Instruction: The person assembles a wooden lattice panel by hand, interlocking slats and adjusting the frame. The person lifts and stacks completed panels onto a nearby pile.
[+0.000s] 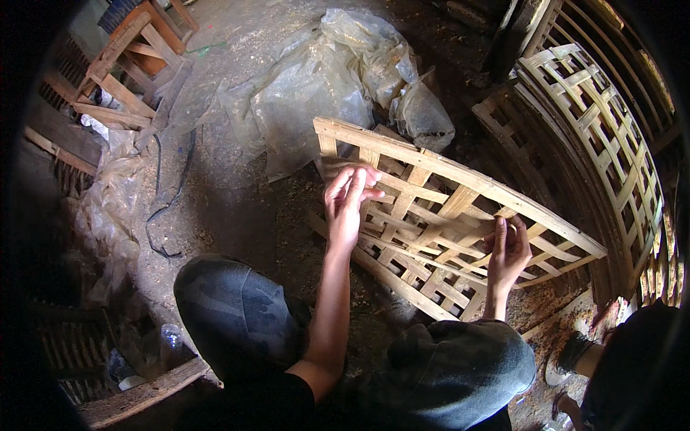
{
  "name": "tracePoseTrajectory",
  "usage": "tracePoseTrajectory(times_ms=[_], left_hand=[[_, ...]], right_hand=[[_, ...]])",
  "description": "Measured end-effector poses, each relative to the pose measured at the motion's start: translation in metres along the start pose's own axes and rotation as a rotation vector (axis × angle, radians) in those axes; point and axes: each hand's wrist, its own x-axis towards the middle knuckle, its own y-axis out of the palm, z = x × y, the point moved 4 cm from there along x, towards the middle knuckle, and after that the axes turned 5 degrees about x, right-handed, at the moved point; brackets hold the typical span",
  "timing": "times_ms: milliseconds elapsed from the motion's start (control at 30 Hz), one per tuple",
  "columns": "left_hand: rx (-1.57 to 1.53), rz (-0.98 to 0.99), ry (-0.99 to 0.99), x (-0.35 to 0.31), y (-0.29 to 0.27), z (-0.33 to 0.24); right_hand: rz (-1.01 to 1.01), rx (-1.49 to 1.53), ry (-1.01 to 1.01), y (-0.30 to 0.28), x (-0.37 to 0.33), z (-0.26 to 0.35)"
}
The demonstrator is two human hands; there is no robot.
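A woven bamboo lattice panel [406,208] with a split-bamboo rim leans in front of my knees. My left hand [350,201] is at its left part, the fingers bent around a pale bamboo strip at the weave. Farther right, my right hand [509,250] pinches a bamboo strip [463,226] that is blurred and crosses the open squares below the upper rim. Parts of the fingertips are hidden by the hands. A second lattice part [438,287] with a rim lies lower, close behind the panel.
Crumpled clear plastic sheeting [309,93] covers the floor ahead. Curved lattice panels [611,136] are stacked at the right. A wooden frame [126,79] stands at the far left, near a black cord [169,205]. Another person's leg [629,366] is at the lower right.
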Motion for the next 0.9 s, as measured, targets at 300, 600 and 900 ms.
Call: tracePoseTrajectory(times_ms=[300, 600, 900], left_hand=[[0.227, -0.224, 0.222, -0.003, 0.007, 0.004], [-0.171, -0.256, 0.024, 0.012, -0.037, 0.003], [1.013, 0.695, -1.133, -0.03, -0.064, 0.038]], right_hand=[[0.005, -0.022, 0.063, -0.003, 0.001, 0.004], [0.026, -0.044, 0.019, -0.002, 0.001, 0.0], [-0.014, -0.026, 0.013, -0.003, 0.005, -0.004]])
